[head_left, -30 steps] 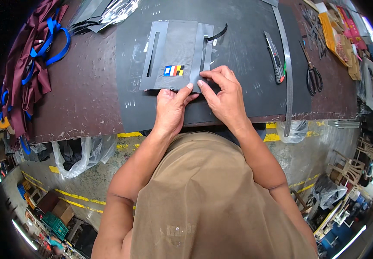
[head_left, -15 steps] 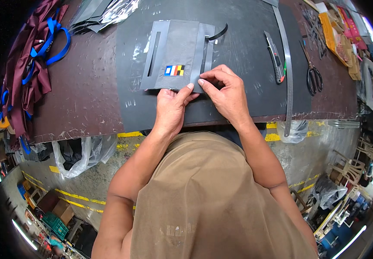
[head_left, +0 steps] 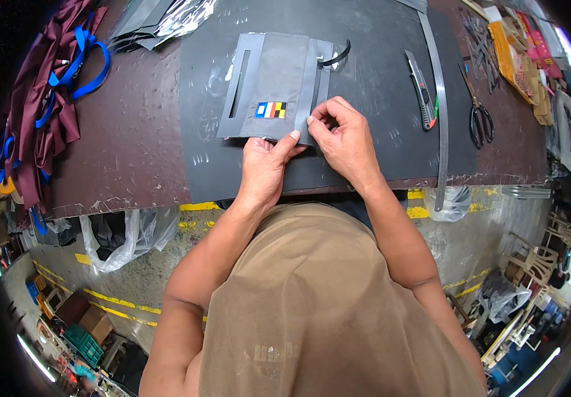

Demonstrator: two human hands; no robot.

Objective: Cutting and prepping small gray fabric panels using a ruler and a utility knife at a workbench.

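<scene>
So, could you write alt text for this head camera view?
Two bare hands, left hand and right hand, press the near edge of a flat grey fabric panel with a small multicoloured label on a dark cutting mat; a utility knife and black scissors lie right.

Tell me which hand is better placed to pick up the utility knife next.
Right, most likely. The right hand pinches the grey fabric panel's lower right edge, on the same side as the utility knife. The left hand presses the panel's lower edge, farther from it, and would have to cross over.
</scene>
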